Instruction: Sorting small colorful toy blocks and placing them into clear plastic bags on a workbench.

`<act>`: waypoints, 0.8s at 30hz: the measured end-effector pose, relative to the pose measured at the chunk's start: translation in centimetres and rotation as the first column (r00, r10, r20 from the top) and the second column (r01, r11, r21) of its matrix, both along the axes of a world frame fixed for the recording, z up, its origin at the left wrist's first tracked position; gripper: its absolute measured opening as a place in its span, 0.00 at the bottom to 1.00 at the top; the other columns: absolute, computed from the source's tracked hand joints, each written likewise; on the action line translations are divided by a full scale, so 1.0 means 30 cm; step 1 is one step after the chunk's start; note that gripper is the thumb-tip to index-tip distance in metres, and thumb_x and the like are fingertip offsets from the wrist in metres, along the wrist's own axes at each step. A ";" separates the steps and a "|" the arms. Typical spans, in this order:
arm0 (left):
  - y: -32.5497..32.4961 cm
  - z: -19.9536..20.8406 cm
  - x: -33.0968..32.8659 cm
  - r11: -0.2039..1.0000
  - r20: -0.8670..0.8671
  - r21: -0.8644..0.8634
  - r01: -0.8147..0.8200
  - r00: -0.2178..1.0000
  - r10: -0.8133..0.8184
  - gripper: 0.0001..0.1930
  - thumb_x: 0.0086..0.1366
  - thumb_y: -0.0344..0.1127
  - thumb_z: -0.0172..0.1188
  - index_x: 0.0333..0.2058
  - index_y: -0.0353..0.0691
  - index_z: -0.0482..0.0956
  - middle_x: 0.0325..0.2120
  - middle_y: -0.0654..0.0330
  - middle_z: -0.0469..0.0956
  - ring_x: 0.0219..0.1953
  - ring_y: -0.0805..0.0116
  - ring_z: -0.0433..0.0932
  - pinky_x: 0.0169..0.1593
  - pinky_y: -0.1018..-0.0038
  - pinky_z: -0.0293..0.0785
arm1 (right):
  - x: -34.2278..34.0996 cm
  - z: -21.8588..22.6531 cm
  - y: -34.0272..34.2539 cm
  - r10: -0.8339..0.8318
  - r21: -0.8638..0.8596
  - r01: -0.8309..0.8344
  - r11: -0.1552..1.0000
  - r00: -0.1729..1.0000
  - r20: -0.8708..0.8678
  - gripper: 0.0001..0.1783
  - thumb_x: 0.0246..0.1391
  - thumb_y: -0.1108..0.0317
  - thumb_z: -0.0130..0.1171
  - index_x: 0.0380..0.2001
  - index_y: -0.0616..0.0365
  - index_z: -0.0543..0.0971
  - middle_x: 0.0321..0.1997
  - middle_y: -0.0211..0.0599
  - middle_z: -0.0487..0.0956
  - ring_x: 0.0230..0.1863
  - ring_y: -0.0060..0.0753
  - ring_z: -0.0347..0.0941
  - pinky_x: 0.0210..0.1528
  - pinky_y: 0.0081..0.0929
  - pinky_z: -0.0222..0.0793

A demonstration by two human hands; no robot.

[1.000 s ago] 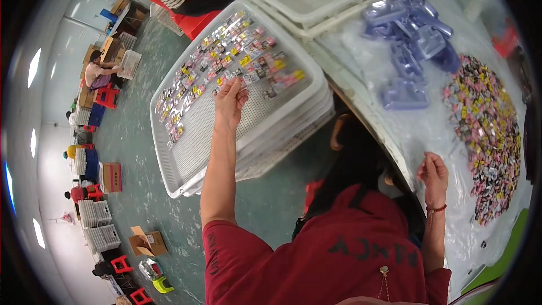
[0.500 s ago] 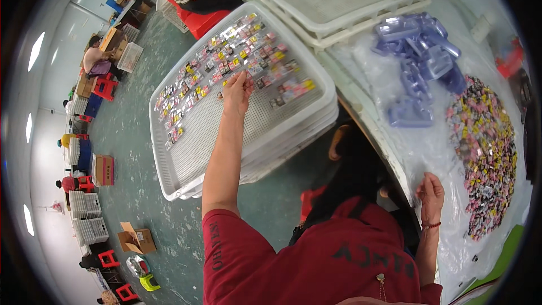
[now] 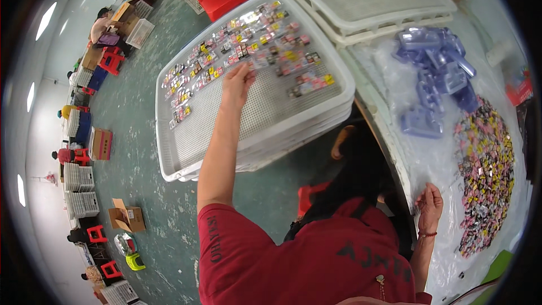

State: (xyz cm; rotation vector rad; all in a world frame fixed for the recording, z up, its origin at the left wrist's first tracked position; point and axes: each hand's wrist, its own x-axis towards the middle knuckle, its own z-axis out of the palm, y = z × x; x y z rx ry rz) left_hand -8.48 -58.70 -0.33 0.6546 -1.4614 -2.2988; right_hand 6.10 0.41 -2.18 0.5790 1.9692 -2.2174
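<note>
My left hand (image 3: 238, 83) reaches over a white perforated tray (image 3: 206, 138), with its fingertips pinched together beside the rows of small clear packets (image 3: 240, 51). Those packets hold pink, black and yellow pieces and lie across the tray's far and left parts. Whatever sits in the pinch is too small to make out. At the edge of the plastic-covered table, my right hand (image 3: 430, 208) has its fingers drawn together. Anything within them is hidden. To its right spreads a heap of small colourful pieces (image 3: 486, 178), and farther back lie translucent bluish plastic shells (image 3: 437, 70).
The tray tops a stack of similar trays. More white trays (image 3: 372, 0) rest on the table's far end. A red chair (image 3: 223, 5) with a seated person stands behind the stack. An open cardboard box (image 3: 127, 216) sits on the green floor.
The view has shifted a little, so the tray appears farther up and right. My left hand stays over the tray by the packets; my right hand remains near the table edge, fingers still together.
</note>
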 end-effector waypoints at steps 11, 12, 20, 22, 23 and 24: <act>-0.257 -0.047 0.185 0.988 0.056 0.077 -0.137 0.989 0.133 0.10 0.65 0.29 0.58 0.42 0.29 0.76 0.27 0.59 0.77 0.26 0.71 0.77 0.27 0.80 0.78 | -0.031 -0.013 -0.031 0.053 0.002 -0.053 0.999 0.998 0.017 0.10 0.62 0.65 0.54 0.44 0.55 0.78 0.27 0.23 0.73 0.26 0.16 0.69 0.26 0.16 0.64; -0.269 -0.063 0.188 0.991 0.064 0.086 -0.103 0.993 0.098 0.10 0.65 0.29 0.58 0.42 0.28 0.76 0.27 0.58 0.77 0.26 0.71 0.77 0.28 0.80 0.79 | -0.029 -0.013 -0.035 0.057 -0.015 -0.057 0.998 0.998 0.011 0.10 0.62 0.65 0.54 0.44 0.55 0.78 0.27 0.23 0.73 0.26 0.16 0.69 0.27 0.16 0.64; -0.209 -0.068 0.096 0.973 0.142 -0.152 -0.176 0.970 0.198 0.13 0.65 0.30 0.59 0.45 0.28 0.75 0.26 0.58 0.78 0.25 0.71 0.78 0.25 0.79 0.79 | -0.008 -0.011 -0.026 0.024 0.001 -0.024 1.000 0.999 0.025 0.09 0.62 0.66 0.54 0.43 0.56 0.77 0.28 0.24 0.73 0.25 0.17 0.69 0.26 0.16 0.65; -0.199 -0.062 0.092 0.955 0.234 -0.249 -0.162 0.947 0.222 0.14 0.64 0.31 0.59 0.45 0.28 0.76 0.26 0.59 0.77 0.22 0.73 0.76 0.23 0.80 0.77 | -0.008 -0.019 -0.021 0.022 0.009 -0.022 1.000 0.999 0.035 0.09 0.62 0.66 0.54 0.43 0.56 0.77 0.28 0.24 0.73 0.25 0.17 0.69 0.25 0.16 0.65; -0.193 -0.057 0.092 0.955 0.232 -0.250 -0.162 0.947 0.221 0.14 0.64 0.31 0.59 0.45 0.28 0.76 0.26 0.59 0.77 0.22 0.73 0.76 0.23 0.80 0.77 | -0.008 -0.022 -0.019 0.020 0.000 -0.020 1.000 0.999 0.032 0.09 0.62 0.66 0.54 0.43 0.56 0.77 0.28 0.24 0.73 0.25 0.17 0.69 0.25 0.16 0.65; -0.187 -0.051 0.093 0.946 0.267 -0.288 -0.147 0.937 0.227 0.14 0.64 0.31 0.59 0.45 0.28 0.76 0.25 0.59 0.77 0.20 0.74 0.76 0.22 0.80 0.76 | -0.009 -0.025 -0.018 0.018 -0.008 -0.018 1.000 0.999 0.029 0.09 0.62 0.66 0.54 0.43 0.56 0.77 0.28 0.24 0.73 0.25 0.17 0.69 0.25 0.16 0.65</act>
